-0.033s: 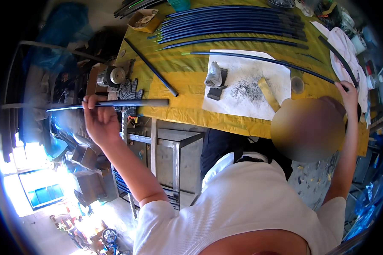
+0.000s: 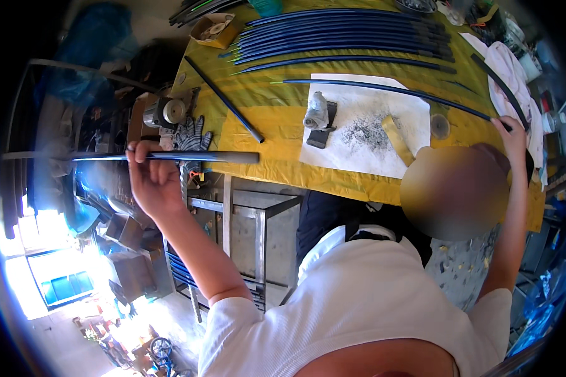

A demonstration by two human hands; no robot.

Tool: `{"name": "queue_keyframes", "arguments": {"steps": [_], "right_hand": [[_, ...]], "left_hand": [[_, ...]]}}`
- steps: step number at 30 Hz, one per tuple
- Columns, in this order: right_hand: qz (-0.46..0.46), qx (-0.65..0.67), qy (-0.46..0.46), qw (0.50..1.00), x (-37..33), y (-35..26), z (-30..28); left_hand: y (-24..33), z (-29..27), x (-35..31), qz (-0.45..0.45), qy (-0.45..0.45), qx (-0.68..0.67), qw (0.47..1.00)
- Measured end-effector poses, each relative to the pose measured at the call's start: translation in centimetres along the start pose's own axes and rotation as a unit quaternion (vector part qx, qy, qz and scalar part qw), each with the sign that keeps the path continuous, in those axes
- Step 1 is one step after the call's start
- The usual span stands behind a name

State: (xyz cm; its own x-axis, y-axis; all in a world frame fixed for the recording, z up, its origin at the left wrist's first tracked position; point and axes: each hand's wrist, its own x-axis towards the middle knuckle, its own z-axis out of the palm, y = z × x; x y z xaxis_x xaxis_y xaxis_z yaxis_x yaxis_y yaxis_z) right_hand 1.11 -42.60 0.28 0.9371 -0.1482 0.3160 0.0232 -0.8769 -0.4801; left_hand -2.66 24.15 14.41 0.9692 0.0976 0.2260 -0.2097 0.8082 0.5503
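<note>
A dark blue tapered rod (image 2: 220, 157) lies nearly level over the near left edge of the worktop (image 2: 277, 141), its thick end to the right and its thin end running left. The left hand (image 2: 154, 182) holds it, grip narrow, with thumb and fingers pinched about it. Since a moment ago, hand and rod have slid slightly right and a little down; I judge this a small adjustment within the same hold, with nothing released.

At the far right, the right hand (image 2: 514, 139) pinches the near end of a long blue rod (image 2: 383, 89), its grip narrow too. That rod crosses a white sheet (image 2: 349, 162), its yellow-green tip pointing left.

On the sheet lie dark grains (image 2: 365, 133), a yellow strip (image 2: 396, 138) and a pale wrapped roll (image 2: 316, 112) touching a dark block (image 2: 318, 139). Farther back rests a row of blue rods (image 2: 346, 36); a short dark rod (image 2: 223, 100) slants at the left, near a striped glove (image 2: 193, 134).
</note>
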Motion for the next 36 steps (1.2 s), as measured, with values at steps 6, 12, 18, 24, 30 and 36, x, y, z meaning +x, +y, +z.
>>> {"name": "queue_keyframes", "arguments": {"steps": [6,12,18,24,30,36], "right_hand": [[-0.091,-0.219,0.029,0.971,3.7,-4.3,2.5],[-0.086,0.329,-0.100,0.935,0.6,-17.2,2.7],[-0.097,0.423,-0.224,0.873,-6.6,-29.0,2.5],[0.000,0.347,-0.237,0.907,-7.4,-26.0,3.3],[0.000,0.265,-0.209,0.941,-8.0,-26.8,6.0],[-0.003,0.309,-0.220,0.925,-7.0,-30.7,9.0]], "left_hand": [[-4.4,1.3,-1.0,0.001,0.012,-0.024,1.000],[-8.2,2.9,-1.4,-0.011,0.046,-0.014,0.999],[-16.9,6.6,-2.7,-0.070,0.118,0.105,0.985],[-17.1,1.8,-2.9,-0.164,0.121,0.020,0.979],[-17.1,-3.8,-0.8,-0.172,0.210,0.015,0.962],[-15.3,-7.6,1.6,-0.148,0.219,0.033,0.964]]}}
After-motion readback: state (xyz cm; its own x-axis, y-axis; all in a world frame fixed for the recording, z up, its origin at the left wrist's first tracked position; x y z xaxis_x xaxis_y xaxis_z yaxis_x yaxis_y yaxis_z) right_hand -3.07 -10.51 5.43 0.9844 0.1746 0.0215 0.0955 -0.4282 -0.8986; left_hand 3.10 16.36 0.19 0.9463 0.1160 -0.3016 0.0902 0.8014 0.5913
